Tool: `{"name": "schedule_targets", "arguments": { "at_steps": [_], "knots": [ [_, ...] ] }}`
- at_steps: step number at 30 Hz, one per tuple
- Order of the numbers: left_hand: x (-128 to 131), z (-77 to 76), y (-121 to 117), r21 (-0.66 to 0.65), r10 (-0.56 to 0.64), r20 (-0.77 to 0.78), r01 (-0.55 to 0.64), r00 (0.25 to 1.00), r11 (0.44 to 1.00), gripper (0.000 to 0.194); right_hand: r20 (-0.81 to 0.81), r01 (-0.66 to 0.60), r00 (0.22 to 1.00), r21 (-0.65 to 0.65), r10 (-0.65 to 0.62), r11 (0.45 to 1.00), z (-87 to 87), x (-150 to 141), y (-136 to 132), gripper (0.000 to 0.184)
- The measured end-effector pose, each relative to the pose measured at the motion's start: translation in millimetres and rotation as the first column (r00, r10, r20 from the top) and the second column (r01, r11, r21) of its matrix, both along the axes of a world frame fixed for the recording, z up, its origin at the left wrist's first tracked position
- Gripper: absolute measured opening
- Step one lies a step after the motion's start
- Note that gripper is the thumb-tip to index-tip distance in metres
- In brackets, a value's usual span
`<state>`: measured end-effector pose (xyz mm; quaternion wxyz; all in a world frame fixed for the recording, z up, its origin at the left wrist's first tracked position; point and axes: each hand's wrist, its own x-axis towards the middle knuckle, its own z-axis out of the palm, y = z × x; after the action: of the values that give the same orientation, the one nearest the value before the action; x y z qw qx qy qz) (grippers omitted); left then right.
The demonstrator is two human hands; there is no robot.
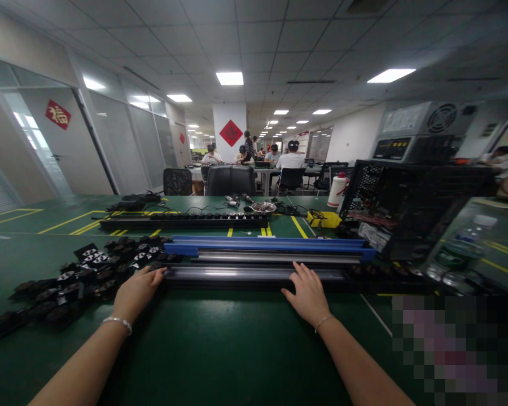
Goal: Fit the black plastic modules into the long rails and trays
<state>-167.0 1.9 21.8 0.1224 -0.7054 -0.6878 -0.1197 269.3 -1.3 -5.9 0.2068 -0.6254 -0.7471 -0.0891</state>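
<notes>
Two bare hands extend over the green table [237, 349]. Your left hand [138, 287] is narrow, its fingertips at the left end of the bar [237, 274]; whether it grips cannot be told. Your right hand [308, 290] is wide, fingers spread over the bar's right part. The bar lies crosswise in front of you. To its left is a pile of black parts [97, 270]; at far right stands a bottle [459, 248]. Just behind the bar lies the blue rail [279, 245]. Farther back are a black strip [173, 224], a yellow box [324, 220] and a flask [337, 189]. Beyond the table, people sit at desks.
</notes>
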Motion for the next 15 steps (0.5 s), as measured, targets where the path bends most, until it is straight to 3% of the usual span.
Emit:
{"name": "schedule_targets", "arguments": {
  "at_steps": [4, 15],
  "knots": [
    [-6, -2.9, 2, -0.033, -0.027, -0.187, 0.021, 0.982, 0.999, 0.046, -0.003, -0.008, 1.0, 0.009, 0.008, 1.0, -1.8, 1, 1, 0.024],
    [-13, -4.5, 5, -0.059, -0.025, -0.238, 0.011, 0.971, 0.998, 0.047, 0.01, -0.003, 1.0, 0.017, 0.003, 1.0, -1.0, 1, 1, 0.023]
  ]
}}
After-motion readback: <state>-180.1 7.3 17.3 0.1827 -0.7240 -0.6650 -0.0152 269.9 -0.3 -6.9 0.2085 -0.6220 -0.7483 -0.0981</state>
